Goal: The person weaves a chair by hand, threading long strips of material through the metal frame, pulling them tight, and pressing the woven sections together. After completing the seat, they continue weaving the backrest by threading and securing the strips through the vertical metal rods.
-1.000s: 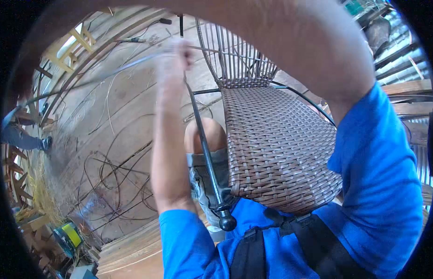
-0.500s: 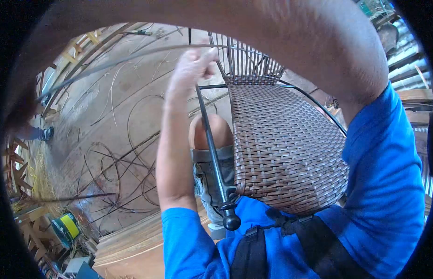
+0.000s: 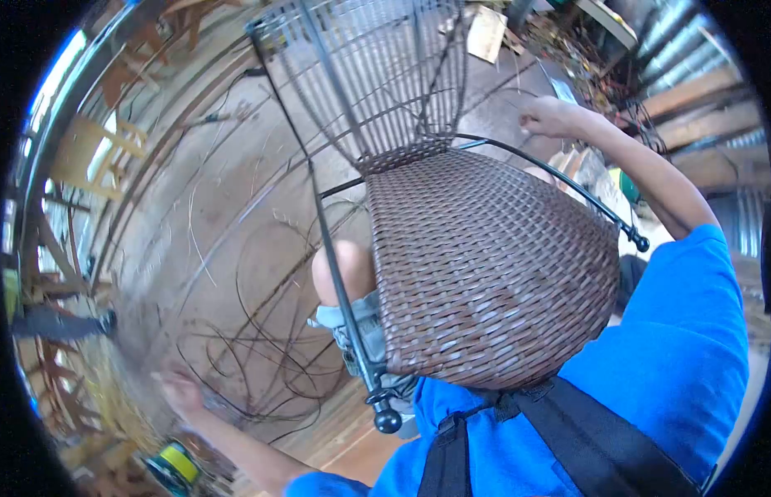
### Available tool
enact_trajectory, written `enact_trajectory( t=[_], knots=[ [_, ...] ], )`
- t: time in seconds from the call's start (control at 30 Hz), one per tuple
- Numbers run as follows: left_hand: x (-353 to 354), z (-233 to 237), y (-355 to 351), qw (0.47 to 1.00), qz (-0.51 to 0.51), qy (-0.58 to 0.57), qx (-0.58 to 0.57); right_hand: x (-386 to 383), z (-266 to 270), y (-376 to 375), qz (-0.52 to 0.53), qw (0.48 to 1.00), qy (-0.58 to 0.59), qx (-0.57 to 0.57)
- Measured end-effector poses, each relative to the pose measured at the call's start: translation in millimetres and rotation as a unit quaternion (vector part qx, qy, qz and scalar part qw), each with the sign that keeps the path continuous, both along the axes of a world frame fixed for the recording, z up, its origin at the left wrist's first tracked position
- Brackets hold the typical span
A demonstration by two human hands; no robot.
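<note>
Stretched the left hand (image 3: 180, 392) out over the floor (image 3: 224, 195) at the lower left of the frame, fingers partly spread and blurred; could not tell of any strand in its grasp. Held the right hand (image 3: 551, 118) out at the upper right, apart from the curved right armrest (image 3: 541, 176), with fingers curled inward; could not tell how tightly, or make out anything in them. Had the woven chair (image 3: 493, 265) in the middle of the frame, close against the blue shirt (image 3: 683, 306), with a brown seat (image 3: 451, 224) broad toward the body and a barred backrest (image 3: 329, 62) at the top center. Saw a round knob (image 3: 387, 421) at the near end of the dark left armrest (image 3: 350, 327), and a bare knee (image 3: 360, 265) just beside the seat. Found loose dark strands (image 3: 253, 414) looped across the floor left of the chair, and a green-and-yellow reel (image 3: 185, 464) at the lower left, near the left hand. Wore black straps (image 3: 580, 427) over the shirt at the bottom. Noticed pale wooden furniture (image 3: 83, 153) at the upper left and corrugated sheeting (image 3: 675, 58) at the upper right.
</note>
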State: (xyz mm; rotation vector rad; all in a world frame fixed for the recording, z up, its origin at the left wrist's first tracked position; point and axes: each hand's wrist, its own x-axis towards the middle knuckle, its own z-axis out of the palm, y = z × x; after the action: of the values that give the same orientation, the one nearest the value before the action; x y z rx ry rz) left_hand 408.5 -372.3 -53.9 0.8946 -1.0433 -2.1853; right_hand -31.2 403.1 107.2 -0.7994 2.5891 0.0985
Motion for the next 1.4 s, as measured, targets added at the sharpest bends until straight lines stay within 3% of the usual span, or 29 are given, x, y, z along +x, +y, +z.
enact_trajectory(
  t=[0.03,0.1,0.17,0.27,0.37,0.5,0.53,0.63,0.67,0.73,0.8,0.87,0.97,1.07,1.17,1.27,1.4],
  knots=[
    [3,-5,11,0.974,-0.205,-0.086,0.037,14,-7,28,-0.032,0.999,-0.011,-0.029],
    [-61,38,148,0.948,-0.129,-0.281,-0.072,41,-22,66,-0.087,0.992,-0.030,-0.088],
    [-115,75,213,0.895,-0.205,-0.327,-0.223,68,-23,69,-0.120,0.979,-0.062,-0.156],
    [-187,145,287,0.838,-0.297,-0.295,-0.350,69,-39,76,-0.146,0.958,-0.057,-0.239],
    [-245,184,354,0.717,-0.410,-0.316,-0.467,38,-85,96,-0.164,0.925,-0.043,-0.340],
    [-305,182,455,0.509,-0.535,-0.227,-0.635,4,-126,78,-0.212,0.873,-0.120,-0.422],
    [-317,176,478,0.483,-0.554,-0.210,-0.645,-4,-139,73,-0.222,0.862,-0.137,-0.435],
    [-348,133,530,0.415,-0.578,-0.178,-0.679,-35,-189,59,-0.271,0.880,-0.090,-0.381],
    [-356,114,540,0.391,-0.566,-0.178,-0.703,-48,-214,60,-0.325,0.862,-0.066,-0.383],
    [-369,84,557,0.343,-0.543,-0.174,-0.746,-70,-254,52,-0.309,0.801,0.111,-0.500],
    [-380,70,568,0.354,-0.535,-0.166,-0.749,-75,-280,53,-0.262,0.774,0.165,-0.552],
    [-387,63,576,0.368,-0.528,-0.161,-0.748,-65,-237,51,-0.187,0.800,0.099,-0.561],
    [-398,56,579,0.365,-0.539,-0.165,-0.742,-64,-221,60,-0.148,0.836,-0.003,-0.529],
    [-408,58,582,0.389,-0.545,-0.199,-0.716,-41,-175,87,-0.193,0.734,-0.151,-0.633],
    [-410,52,582,0.391,-0.546,-0.182,-0.718,-28,-152,90,-0.182,0.682,-0.153,-0.691],
    [-411,51,594,0.382,-0.540,-0.172,-0.730,-21,-137,88,-0.214,0.698,-0.059,-0.680],
    [-416,52,595,0.395,-0.530,-0.188,-0.727,-34,-145,94,-0.193,0.740,0.224,-0.604]
  ],
)
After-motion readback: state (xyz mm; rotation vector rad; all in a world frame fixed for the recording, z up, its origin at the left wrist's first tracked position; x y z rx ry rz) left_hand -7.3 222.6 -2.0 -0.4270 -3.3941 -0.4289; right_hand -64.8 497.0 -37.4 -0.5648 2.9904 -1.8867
